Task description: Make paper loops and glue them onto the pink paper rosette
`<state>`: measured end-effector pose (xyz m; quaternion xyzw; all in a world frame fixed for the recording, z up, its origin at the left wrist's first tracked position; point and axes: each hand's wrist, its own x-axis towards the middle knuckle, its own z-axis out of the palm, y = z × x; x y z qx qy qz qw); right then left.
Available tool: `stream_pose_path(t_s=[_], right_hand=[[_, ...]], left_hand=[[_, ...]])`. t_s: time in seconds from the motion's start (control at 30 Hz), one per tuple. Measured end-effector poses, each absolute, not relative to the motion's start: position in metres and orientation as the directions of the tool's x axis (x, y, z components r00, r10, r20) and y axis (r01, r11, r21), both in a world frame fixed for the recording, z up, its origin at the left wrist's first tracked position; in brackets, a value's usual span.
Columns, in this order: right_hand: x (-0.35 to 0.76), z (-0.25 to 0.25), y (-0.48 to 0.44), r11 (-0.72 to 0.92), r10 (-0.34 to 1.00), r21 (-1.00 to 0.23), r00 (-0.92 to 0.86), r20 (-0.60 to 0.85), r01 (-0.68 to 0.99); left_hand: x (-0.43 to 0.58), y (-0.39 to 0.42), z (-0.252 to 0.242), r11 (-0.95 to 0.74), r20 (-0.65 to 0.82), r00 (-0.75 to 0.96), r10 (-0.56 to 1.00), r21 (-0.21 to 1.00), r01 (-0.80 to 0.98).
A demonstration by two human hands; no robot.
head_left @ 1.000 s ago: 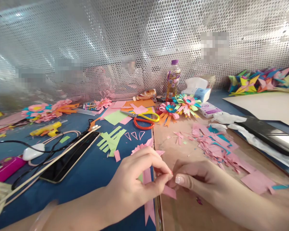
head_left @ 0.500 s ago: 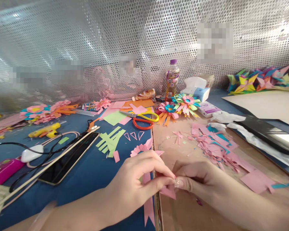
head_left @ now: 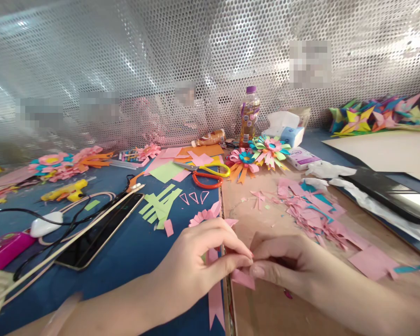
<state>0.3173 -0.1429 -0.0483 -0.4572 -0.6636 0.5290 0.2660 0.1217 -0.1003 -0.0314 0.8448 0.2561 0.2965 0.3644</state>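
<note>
My left hand (head_left: pixel 210 259) and my right hand (head_left: pixel 283 261) meet low in the middle, thumbs and fingertips pinched together. Whatever sits between the fingertips is too small and hidden to make out. Just below them shows a piece of pink paper (head_left: pixel 244 279). Partly behind my left hand lies a pink paper flower (head_left: pixel 205 216), and a notched pink paper ribbon (head_left: pixel 216 303) runs down from under that hand. Beyond are several small pink folded paper loops (head_left: pixel 194 198) in a row and light green paper strips (head_left: pixel 164 205).
Yellow-and-red scissors (head_left: pixel 208 179) lie past the strips. At left are a phone (head_left: pixel 101 233), wooden sticks (head_left: pixel 91 219), a yellow glue gun (head_left: pixel 66 190) and cables. Pink scraps (head_left: pixel 315 212) cover the right side. Finished paper flowers (head_left: pixel 271 147) and a drink bottle (head_left: pixel 249 116) stand behind.
Both hands have shifted very slightly left, and the right thumb has moved a little at the pinch. The things on the table have stayed put.
</note>
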Motion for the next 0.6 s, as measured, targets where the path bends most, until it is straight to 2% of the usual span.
stream_pose_path(t_s=[0.13, 0.33, 0.6], right_hand=[[0.3189, -0.0483, -0.1425, 0.026, 0.885, -0.959, -0.452, -0.109, 0.282], [0.3197, -0.0481, -0.1433, 0.018, 0.890, -0.961, -0.442, -0.111, 0.278], [0.3242, -0.0510, -0.1418, -0.083, 0.887, -0.960, -0.419, -0.194, 0.269]], left_hand=[[0.1217, -0.0991, -0.0325, -0.667, 0.384, 0.689, 0.615, 0.719, 0.195], [0.1192, -0.0963, -0.0347, -0.805, 0.525, 0.701, 0.483, 0.581, 0.119], [0.1200, -0.0953, -0.0351, -0.740, 0.446, 0.675, 0.588, 0.634, 0.226]])
